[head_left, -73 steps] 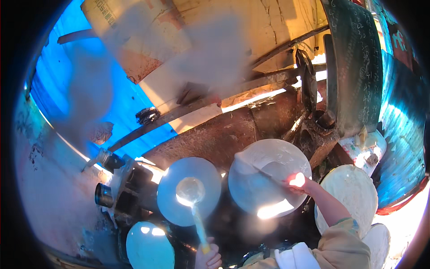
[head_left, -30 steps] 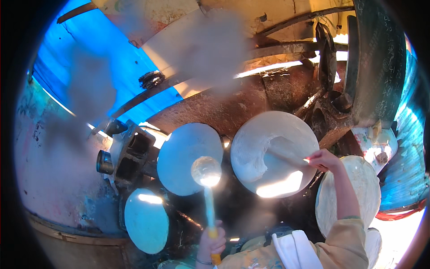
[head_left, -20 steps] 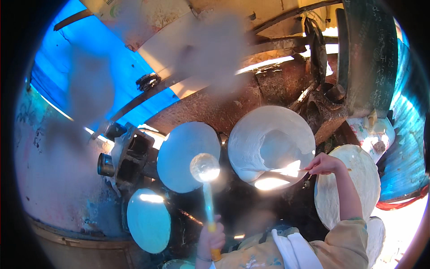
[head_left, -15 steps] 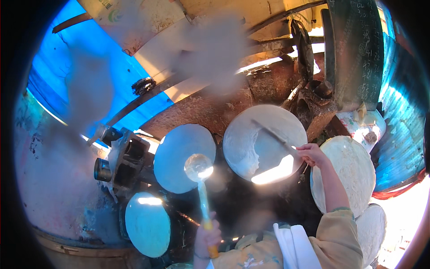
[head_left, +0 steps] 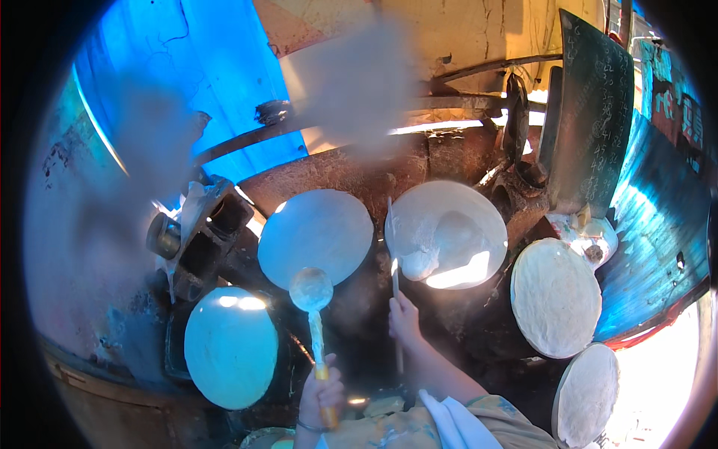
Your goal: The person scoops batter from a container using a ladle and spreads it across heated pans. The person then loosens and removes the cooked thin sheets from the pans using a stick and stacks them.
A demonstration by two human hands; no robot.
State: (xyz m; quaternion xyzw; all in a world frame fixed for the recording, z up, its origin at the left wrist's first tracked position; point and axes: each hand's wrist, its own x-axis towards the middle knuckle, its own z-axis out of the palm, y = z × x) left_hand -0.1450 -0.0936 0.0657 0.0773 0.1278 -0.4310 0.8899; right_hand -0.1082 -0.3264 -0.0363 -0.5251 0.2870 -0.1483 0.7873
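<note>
My left hand (head_left: 321,393) is closed round the yellow handle of a ladle (head_left: 311,289). Its round bowl overlaps the near edge of a pale round griddle (head_left: 318,232); I cannot tell whether it touches. My right hand (head_left: 404,318) grips a long thin spatula (head_left: 392,232), whose blade points away along the left edge of a second round griddle (head_left: 486,228). A whitish lump of batter (head_left: 420,262) sits on that griddle's near left part, beside a greyer round patch. Glare covers its near right edge.
Round pale discs stand at lower left (head_left: 230,352), right (head_left: 556,299) and lower right (head_left: 587,396). Dark metal fittings (head_left: 206,236) flank the left griddle. Behind runs a rusty curved metal wall (head_left: 359,176); a dark written board (head_left: 594,112) rises at right. Hazy blurs cover the upper view.
My right hand has swung left with the spatula, from the right griddle's right side to its left edge. Batter there has gathered into a smaller lump. The left hand still holds the ladle.
</note>
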